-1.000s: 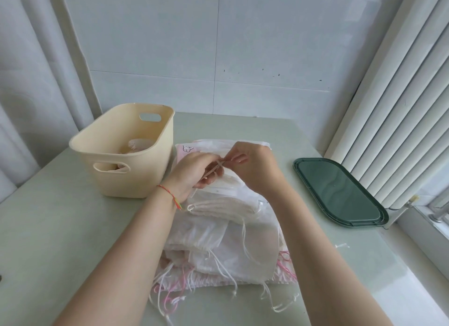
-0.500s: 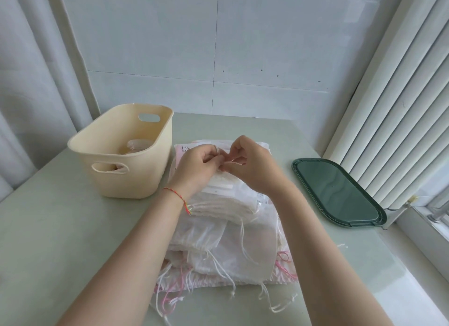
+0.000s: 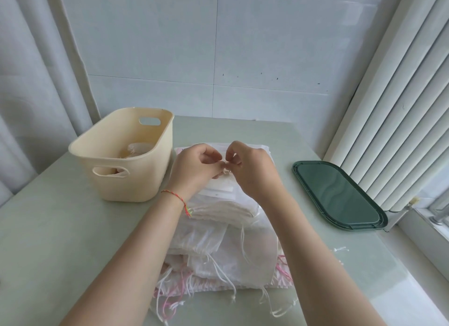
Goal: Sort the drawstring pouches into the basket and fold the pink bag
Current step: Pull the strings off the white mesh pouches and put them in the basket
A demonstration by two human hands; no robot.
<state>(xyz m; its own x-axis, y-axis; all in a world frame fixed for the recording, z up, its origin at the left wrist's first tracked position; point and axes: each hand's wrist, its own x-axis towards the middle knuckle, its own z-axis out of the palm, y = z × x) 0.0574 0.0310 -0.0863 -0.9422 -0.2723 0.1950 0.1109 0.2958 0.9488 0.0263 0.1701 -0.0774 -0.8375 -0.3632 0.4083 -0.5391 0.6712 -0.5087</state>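
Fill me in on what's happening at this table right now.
A person is sorting drawstring pouches. Both hands, the left hand and the right hand, pinch a small bit of cord or fabric together above the pile of white pouches on the table. The cream basket to the left already holds at least one pouch. A green tray lies to the right.
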